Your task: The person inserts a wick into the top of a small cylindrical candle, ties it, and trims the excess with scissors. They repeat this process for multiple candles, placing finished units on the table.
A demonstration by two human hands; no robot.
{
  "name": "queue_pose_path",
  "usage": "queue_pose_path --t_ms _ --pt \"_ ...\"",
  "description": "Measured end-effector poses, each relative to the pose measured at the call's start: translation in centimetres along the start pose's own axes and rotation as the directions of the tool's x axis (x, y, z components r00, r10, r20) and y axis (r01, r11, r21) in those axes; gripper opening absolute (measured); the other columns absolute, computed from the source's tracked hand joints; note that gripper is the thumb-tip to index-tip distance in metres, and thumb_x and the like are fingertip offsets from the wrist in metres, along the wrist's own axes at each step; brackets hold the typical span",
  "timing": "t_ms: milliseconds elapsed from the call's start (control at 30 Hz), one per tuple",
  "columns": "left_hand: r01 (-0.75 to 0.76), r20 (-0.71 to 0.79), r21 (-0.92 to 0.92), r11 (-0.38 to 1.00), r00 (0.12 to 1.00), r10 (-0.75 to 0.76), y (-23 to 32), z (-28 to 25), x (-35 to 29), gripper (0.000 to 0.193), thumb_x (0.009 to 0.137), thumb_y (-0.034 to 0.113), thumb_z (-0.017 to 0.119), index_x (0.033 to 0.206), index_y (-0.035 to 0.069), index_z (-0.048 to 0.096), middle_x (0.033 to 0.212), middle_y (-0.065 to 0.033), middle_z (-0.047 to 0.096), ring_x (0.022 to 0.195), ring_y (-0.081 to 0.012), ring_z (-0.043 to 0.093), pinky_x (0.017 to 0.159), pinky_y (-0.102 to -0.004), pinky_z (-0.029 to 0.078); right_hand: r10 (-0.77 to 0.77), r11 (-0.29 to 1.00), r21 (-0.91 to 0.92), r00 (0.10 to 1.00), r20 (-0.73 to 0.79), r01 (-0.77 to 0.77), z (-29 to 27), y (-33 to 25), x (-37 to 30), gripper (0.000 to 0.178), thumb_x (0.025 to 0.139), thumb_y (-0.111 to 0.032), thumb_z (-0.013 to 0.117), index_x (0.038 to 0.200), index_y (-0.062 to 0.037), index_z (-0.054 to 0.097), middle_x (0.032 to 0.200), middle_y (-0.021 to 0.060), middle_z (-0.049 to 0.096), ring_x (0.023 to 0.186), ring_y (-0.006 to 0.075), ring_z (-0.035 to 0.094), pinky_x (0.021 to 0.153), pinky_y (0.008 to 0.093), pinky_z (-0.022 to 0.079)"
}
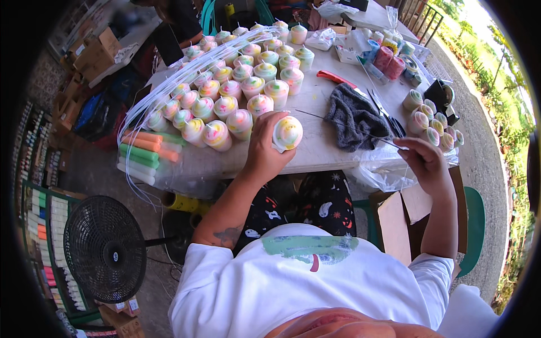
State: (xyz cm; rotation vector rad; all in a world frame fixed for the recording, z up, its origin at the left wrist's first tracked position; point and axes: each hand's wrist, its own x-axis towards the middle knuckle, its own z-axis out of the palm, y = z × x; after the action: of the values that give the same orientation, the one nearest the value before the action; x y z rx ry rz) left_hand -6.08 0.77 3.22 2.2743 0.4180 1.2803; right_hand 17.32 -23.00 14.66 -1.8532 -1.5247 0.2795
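Candle point(288, 133) at our twelve o'clock, left hand point(265, 147) wrapped around it, right hand point(425, 159) at two pinching a thin rod point(386, 141); we're seemingly lining up, and the next move likely calls for steady aim

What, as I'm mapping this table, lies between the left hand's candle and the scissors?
In the head view, the dark grey cloth and part of a thin rod lie between them.
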Motion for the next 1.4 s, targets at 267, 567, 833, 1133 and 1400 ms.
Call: queue_pose_path --t_ms 267,567,833,1133,1400 --pt "-0.017 0.000 0.003 1.000 1.000 0.017 0.0 -0.3 0.4 0.067 0.062 -0.001 0.074 0.123 0.007 0.049 0.119 -0.0131 0.056 0.114 -0.0335 0.052 0.100 -0.0432 0.038 -0.299 0.924 -0.271 0.951 -0.074 0.269 0.6 -1.7 -3.9 0.023 0.077 0.001 0.070 0.099 -0.0068 0.068 0.066 0.0048 0.059 0.056 0.0194 0.057 0.051 0.0318 0.042" --pt "-0.141 0.053 0.118 0.983 0.989 0.135 -0.3 -1.3 0.1 0.072 0.058 -0.001 0.076 0.124 0.010 0.049 0.121 -0.0101 0.055 0.114 -0.0305 0.051 0.101 -0.0423 0.035 -0.352 0.871 -0.384 0.935 -0.052 0.307 0.3 -3.8 -3.6 0.024 0.075 -0.002 0.072 0.098 -0.0076 0.068 0.064 0.0045 0.057 0.056 0.0207 0.056 0.052 0.0334 0.042" --pt "-0.321 0.166 0.345 0.882 0.946 0.279 0.6 -1.1 -0.2 0.063 0.064 0.001 0.073 0.122 0.016 0.054 0.122 -0.0061 0.053 0.115 -0.0266 0.047 0.101 -0.0439 0.036 -0.445 0.748 -0.523 0.893 0.060 0.408 -1.0 -6.8 -3.2 0.020 0.075 -0.006 0.073 0.093 -0.0068 0.066 0.062 0.0023 0.053 0.055 0.0193 0.053 0.053 0.0337 0.040" --pt "-0.298 0.184 0.248 0.922 0.949 0.257 1.1 -0.7 -0.1 0.064 0.066 0.001 0.071 0.125 0.015 0.051 0.121 -0.0067 0.053 0.115 -0.0286 0.047 0.103 -0.0444 0.034 -0.463 0.706 -0.565 0.882 0.088 0.427 -2.0 -8.4 -3.3 0.018 0.076 -0.007 0.072 0.091 -0.0060 0.063 0.061 0.0019 0.051 0.054 0.0192 0.052 0.051 0.0338 0.038" --pt "-0.162 0.292 -0.073 0.984 0.940 0.177 5.4 2.1 -1.5 0.075 0.060 0.003 0.075 0.128 0.008 0.045 0.122 -0.0128 0.050 0.119 -0.0331 0.044 0.106 -0.0451 0.031 -0.378 0.858 -0.317 0.915 0.143 0.404 3.3 -5.3 -2.2 0.013 0.079 -0.004 0.069 0.088 -0.0045 0.059 0.069 0.0071 0.059 0.064 0.0264 0.062 0.059 0.0368 0.047"
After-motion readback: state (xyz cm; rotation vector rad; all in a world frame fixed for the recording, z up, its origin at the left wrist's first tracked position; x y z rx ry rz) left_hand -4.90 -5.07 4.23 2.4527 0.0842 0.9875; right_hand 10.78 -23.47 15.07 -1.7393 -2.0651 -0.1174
